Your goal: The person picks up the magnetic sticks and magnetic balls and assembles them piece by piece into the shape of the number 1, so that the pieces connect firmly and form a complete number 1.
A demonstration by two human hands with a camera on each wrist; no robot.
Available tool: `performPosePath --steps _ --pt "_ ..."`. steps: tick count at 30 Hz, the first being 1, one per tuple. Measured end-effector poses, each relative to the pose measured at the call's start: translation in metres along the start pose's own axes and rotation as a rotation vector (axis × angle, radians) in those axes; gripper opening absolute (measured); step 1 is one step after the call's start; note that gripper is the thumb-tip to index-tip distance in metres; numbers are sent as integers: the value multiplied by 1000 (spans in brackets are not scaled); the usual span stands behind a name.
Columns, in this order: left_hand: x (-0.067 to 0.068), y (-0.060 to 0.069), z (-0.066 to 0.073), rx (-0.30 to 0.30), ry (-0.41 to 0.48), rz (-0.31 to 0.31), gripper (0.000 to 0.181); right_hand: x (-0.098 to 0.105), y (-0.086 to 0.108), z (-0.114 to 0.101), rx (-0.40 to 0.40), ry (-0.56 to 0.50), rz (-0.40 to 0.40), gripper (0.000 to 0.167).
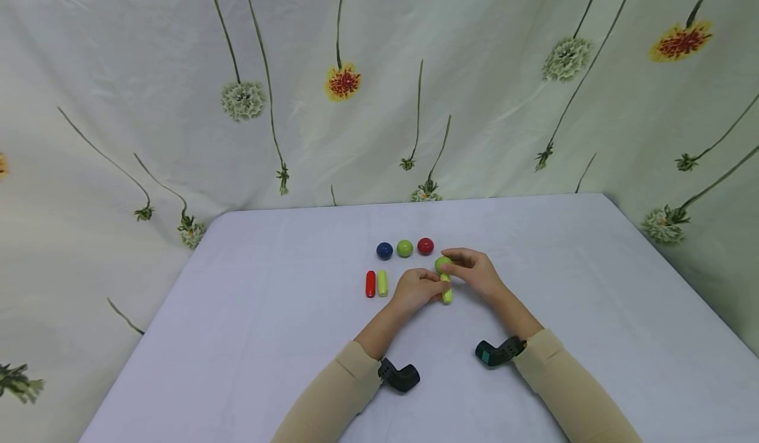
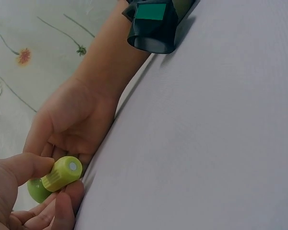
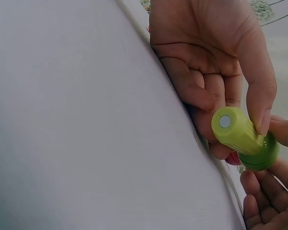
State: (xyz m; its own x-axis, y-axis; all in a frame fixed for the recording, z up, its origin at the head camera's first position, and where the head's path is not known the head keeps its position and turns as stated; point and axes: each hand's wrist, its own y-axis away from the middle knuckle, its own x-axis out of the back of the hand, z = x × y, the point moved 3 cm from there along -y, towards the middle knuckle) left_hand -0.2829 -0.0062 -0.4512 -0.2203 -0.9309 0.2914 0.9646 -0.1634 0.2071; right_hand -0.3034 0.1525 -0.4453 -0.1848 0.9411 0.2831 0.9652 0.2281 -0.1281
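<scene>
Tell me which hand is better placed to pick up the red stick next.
Probably the left hand: it is nearer the red stick, while the right hand sits farther across, pinching the held green ball. The left would first need to release the yellow-green stick it grips.

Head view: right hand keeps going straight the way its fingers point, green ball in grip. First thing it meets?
Probably the red ball, just ahead of the right hand. Depth is unclear, though: if the hand is raised, it could pass above it.
</scene>
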Motion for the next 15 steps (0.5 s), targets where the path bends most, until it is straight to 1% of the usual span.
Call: performPosePath --steps 2,4,10,15 --pt "0 0 0 3 8 -4 29 2 -3 7 -7 4 14 44" --pt "0 0 0 6 14 -7 30 3 -3 9 -3 13 23 45" --pt "0 1 1 7 16 -4 30 7 0 7 -16 20 38 47" --pt "1 1 1 8 13 -1 29 11 6 5 -31 61 38 48"
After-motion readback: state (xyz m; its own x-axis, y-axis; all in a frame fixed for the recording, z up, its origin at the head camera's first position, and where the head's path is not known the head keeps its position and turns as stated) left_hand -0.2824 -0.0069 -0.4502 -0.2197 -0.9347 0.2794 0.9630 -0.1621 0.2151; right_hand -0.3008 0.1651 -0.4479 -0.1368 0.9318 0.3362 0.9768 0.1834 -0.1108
